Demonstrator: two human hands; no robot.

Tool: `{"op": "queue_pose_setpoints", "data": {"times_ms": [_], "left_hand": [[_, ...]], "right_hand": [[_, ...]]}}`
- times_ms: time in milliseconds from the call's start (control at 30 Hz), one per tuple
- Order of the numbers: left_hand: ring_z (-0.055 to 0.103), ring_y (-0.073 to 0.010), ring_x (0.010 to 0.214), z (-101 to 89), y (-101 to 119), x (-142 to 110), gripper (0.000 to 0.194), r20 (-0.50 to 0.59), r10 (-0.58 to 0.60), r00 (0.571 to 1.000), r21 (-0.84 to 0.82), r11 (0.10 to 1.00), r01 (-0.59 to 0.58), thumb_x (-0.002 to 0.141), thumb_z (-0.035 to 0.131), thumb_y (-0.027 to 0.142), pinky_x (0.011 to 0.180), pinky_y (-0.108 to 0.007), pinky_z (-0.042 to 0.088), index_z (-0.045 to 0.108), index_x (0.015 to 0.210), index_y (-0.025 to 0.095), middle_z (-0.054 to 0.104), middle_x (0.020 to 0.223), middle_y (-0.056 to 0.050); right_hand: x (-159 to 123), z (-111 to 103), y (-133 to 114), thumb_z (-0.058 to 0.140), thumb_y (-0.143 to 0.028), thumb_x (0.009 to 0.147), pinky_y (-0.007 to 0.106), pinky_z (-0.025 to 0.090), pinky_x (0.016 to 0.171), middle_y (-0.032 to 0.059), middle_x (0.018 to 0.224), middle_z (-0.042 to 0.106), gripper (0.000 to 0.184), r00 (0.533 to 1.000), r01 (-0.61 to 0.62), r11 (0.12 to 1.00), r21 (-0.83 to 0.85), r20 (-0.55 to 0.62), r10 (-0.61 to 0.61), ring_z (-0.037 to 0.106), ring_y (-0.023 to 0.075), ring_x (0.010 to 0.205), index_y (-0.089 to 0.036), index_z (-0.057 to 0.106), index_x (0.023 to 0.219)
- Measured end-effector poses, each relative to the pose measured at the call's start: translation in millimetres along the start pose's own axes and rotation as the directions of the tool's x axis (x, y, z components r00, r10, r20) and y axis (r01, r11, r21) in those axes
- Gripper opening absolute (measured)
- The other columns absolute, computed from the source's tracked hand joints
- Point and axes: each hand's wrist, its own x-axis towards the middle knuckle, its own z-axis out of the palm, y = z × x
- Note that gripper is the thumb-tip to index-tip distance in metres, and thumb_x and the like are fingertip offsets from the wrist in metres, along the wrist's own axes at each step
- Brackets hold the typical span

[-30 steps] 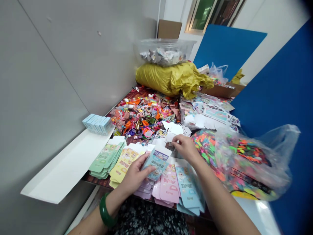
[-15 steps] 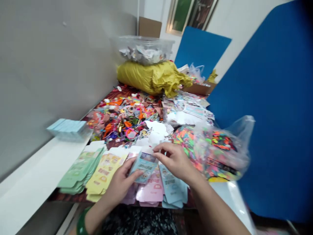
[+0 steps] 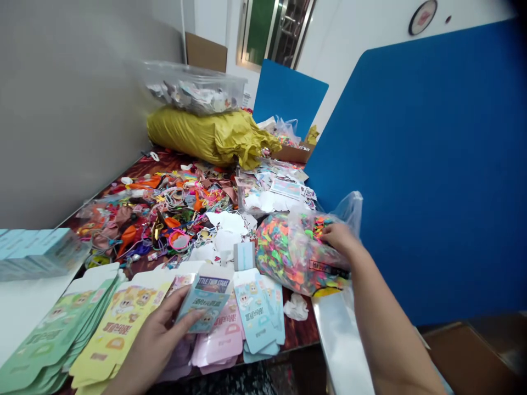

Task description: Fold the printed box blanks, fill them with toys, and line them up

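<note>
My left hand (image 3: 154,340) holds a small blue printed card packet (image 3: 205,303) by its lower edge, above the fanned pink cards (image 3: 220,343) and light blue cards (image 3: 257,315). My right hand (image 3: 340,237) reaches into the open mouth of a clear plastic bag (image 3: 294,255) full of small neon-coloured pieces. Its fingers are curled inside the bag, and what they hold, if anything, is hidden. Fanned stacks of green cards (image 3: 53,334) and yellow cards (image 3: 119,323) lie at the near left.
A heap of colourful hair ties and trinkets (image 3: 164,211) covers the table's middle. A yellow sack (image 3: 206,137) with a clear bin (image 3: 193,90) on it stands at the back. Blue boxes (image 3: 37,252) sit left. A blue partition (image 3: 415,164) walls the right side.
My right hand left the blue packet and moved right into the bag of neon pieces. My left hand still holds the packet. The view has swung to the right.
</note>
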Motion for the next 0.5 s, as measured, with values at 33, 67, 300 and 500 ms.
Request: {"op": "queue_pose_setpoints", "data": {"times_ms": [33, 67, 300, 500], "left_hand": [[0.061, -0.0309, 0.115, 0.7, -0.3, 0.4, 0.062, -0.002, 0.006, 1.0, 0.002, 1.0, -0.006, 0.066, 0.072, 0.057, 0.098, -0.04, 0.051, 0.063, 0.116, 0.021, 0.066, 0.126, -0.007], [0.06, -0.0312, 0.117, 1.3, -0.4, 0.8, 0.062, -0.009, 0.012, 1.0, 0.005, 1.0, -0.012, 0.066, 0.072, 0.057, 0.1, -0.041, 0.049, 0.063, 0.116, 0.021, 0.065, 0.127, -0.007], [0.063, -0.0296, 0.112, 5.8, 2.5, 2.4, 0.053, 0.042, 0.065, 0.997, -0.005, 0.998, -0.065, 0.071, 0.07, 0.05, 0.096, -0.039, 0.053, 0.063, 0.117, 0.023, 0.067, 0.125, -0.006], [0.065, -0.0299, 0.108, 3.4, 8.0, -0.9, 0.048, 0.038, 0.086, 0.996, -0.009, 0.996, -0.086, 0.073, 0.071, 0.046, 0.094, -0.039, 0.054, 0.066, 0.115, 0.024, 0.07, 0.12, -0.005]], "right_hand": [[0.4, -1.7, 4.1, 0.064, -0.031, 0.083, 0.023, 0.041, 0.051, -0.0026, 0.06, 0.059, 0.021, 1.0, 0.004, 1.0, 0.029, 0.009, -0.004, 0.051, 0.0094, 0.051, -0.013, 0.064, 0.072], [0.6, -4.2, 7.6, 0.064, -0.03, 0.082, 0.023, 0.039, 0.049, -0.0015, 0.058, 0.06, 0.02, 1.0, 0.006, 0.998, 0.064, 0.012, -0.007, 0.05, 0.01, 0.049, -0.013, 0.066, 0.072], [9.1, -0.2, 16.8, 0.069, -0.026, 0.077, 0.023, 0.04, 0.051, -0.0022, 0.063, 0.061, 0.012, 0.998, 0.016, 0.978, 0.206, 0.058, -0.029, 0.051, 0.0096, 0.051, -0.014, 0.066, 0.076], [9.2, 5.5, 16.0, 0.074, -0.024, 0.07, 0.023, 0.034, 0.046, -0.0046, 0.047, 0.052, 0.019, 1.0, 0.026, 0.951, 0.307, 0.006, -0.029, 0.043, 0.0086, 0.044, -0.014, 0.062, 0.058]]}}
